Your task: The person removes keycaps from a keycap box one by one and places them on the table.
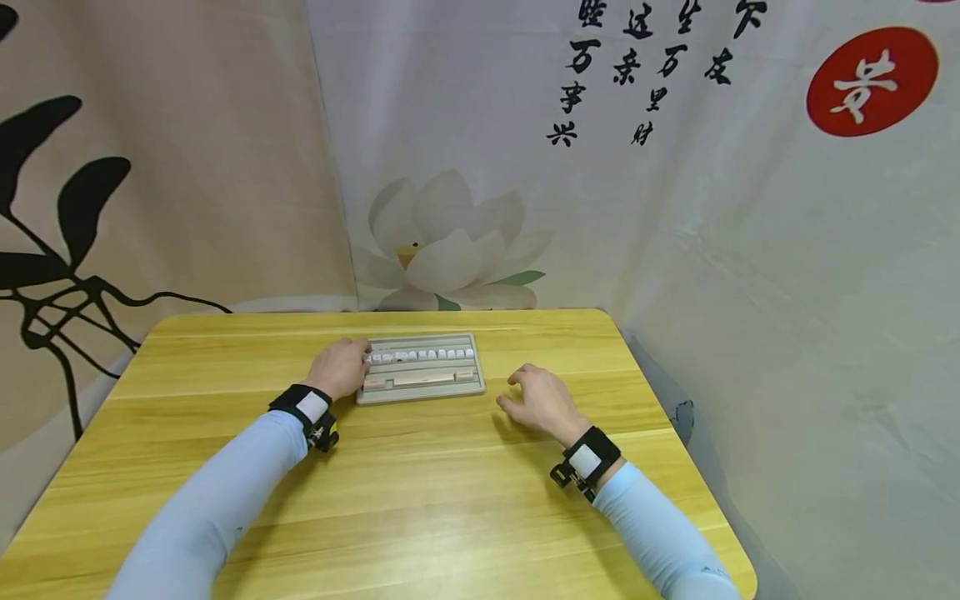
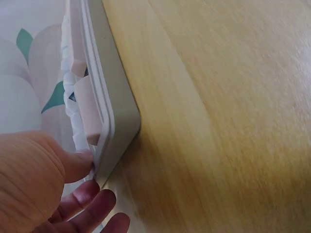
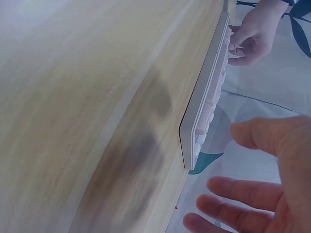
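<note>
A small keyboard (image 1: 422, 369) lies flat on the wooden table (image 1: 420, 500), near the middle of the far edge and set a little back from it. Its case is a pale grey-green frame with rounded corners and a raised rim. Inside the rim, one row of white keycaps runs along the far side; the nearer row holds a few pale pink caps, among them a long bar in the middle and shorter caps at each end. Between these rows the plate looks bare, though the head view is too small to tell for certain. In the left wrist view the case shows as a smooth, fairly thick slab with a stepped lip, and a pink cap stands just inside its corner.

The left hand (image 1: 341, 367) rests at the left end of the keyboard, its fingertips (image 2: 80, 162) touching the white caps and the rim there; whether they pinch a cap cannot be told. The right hand (image 1: 538, 402) lies on the table just to the right of the keyboard, apart from it, with fingers (image 3: 252, 191) loosely spread and holding nothing.

Both forearms wear light blue sleeves and black wrist straps.
</note>
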`<act>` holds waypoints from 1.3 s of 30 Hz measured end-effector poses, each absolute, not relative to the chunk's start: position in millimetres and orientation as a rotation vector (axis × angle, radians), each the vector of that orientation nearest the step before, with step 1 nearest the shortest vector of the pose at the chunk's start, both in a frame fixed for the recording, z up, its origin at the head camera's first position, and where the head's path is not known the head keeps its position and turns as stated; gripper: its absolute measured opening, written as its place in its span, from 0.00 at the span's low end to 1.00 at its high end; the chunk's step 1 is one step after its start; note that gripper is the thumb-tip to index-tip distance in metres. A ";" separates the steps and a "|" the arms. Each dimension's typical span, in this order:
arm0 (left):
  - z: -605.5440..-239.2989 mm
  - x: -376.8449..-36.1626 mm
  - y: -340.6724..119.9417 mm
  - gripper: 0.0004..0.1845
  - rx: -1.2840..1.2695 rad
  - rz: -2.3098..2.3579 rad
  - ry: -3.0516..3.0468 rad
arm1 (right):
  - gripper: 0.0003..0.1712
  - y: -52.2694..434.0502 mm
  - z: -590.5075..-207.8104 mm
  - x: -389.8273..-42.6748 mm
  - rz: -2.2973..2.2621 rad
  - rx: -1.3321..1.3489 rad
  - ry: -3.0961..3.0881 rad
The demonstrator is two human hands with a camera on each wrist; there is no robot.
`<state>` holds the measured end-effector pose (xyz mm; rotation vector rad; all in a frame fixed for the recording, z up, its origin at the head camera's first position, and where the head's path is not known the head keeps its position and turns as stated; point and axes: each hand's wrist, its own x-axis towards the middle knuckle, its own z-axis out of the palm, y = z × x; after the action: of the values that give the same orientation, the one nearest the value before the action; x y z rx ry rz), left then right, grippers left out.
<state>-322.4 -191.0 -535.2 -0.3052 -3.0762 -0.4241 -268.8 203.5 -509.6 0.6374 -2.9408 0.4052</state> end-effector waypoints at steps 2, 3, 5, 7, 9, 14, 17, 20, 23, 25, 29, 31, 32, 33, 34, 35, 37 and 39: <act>-537.0 -323.3 -190.5 0.18 -0.302 -0.417 -3.087 | 0.26 203.9 -510.1 -268.7 0.408 0.636 -2.947; -537.8 -324.1 -190.4 0.17 -0.303 -0.419 -3.085 | 0.26 204.2 -510.3 -268.7 0.409 0.636 -2.950; -539.3 -325.8 -190.6 0.17 -0.310 -0.408 -3.080 | 0.26 204.7 -510.4 -268.8 0.410 0.637 -2.951; -540.4 -326.8 -190.8 0.16 -0.315 -0.399 -3.066 | 0.26 205.1 -511.0 -269.4 0.407 0.642 -2.951; -541.9 -327.9 -190.7 0.16 -0.313 -0.386 -3.058 | 0.26 205.3 -512.2 -270.2 0.402 0.646 -2.953; -540.0 -328.9 -189.1 0.15 -0.297 -0.349 -3.078 | 0.26 205.6 -513.6 -271.4 0.401 0.651 -2.954; -538.2 -329.9 -188.3 0.14 -0.296 -0.334 -3.089 | 0.26 205.9 -513.0 -271.0 0.411 0.654 -2.950; -537.6 -331.0 -187.6 0.14 -0.293 -0.321 -3.093 | 0.26 206.0 -512.3 -270.8 0.418 0.654 -2.951; -538.8 -331.9 -187.2 0.14 -0.287 -0.317 -3.093 | 0.27 206.0 -511.8 -270.6 0.421 0.653 -2.954; -540.6 -332.0 -187.2 0.14 -0.278 -0.327 -3.085 | 0.28 206.2 -511.1 -270.0 0.418 0.659 -2.953; -544.8 -330.8 -187.7 0.13 -0.267 -0.344 -3.058 | 0.30 206.4 -510.0 -269.5 0.421 0.675 -2.936; -545.1 -327.4 -186.9 0.13 -0.264 -0.341 -3.049 | 0.30 207.6 -509.4 -268.1 0.432 0.682 -2.926; -544.9 -324.6 -185.8 0.13 -0.262 -0.339 -3.046 | 0.29 208.5 -508.7 -266.9 0.441 0.685 -2.923; -544.3 -321.7 -185.0 0.12 -0.262 -0.336 -3.044 | 0.29 209.6 -508.2 -265.7 0.443 0.687 -2.923; -543.4 -318.4 -184.0 0.12 -0.260 -0.336 -3.045 | 0.29 210.6 -507.4 -264.3 0.446 0.689 -2.924; -542.6 -315.1 -183.1 0.13 -0.258 -0.337 -3.044 | 0.29 211.6 -506.9 -263.1 0.446 0.690 -2.927; -540.7 -308.2 -181.7 0.14 -0.254 -0.346 -3.040 | 0.29 213.9 -506.2 -261.0 0.448 0.698 -2.930; -538.9 -301.3 -180.8 0.15 -0.250 -0.350 -3.027 | 0.29 216.2 -505.5 -258.8 0.449 0.711 -2.933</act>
<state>-301.3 -180.8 -538.9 -0.2496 -3.0269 -0.3497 -258.8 216.2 -505.5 0.7108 -2.9327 0.4489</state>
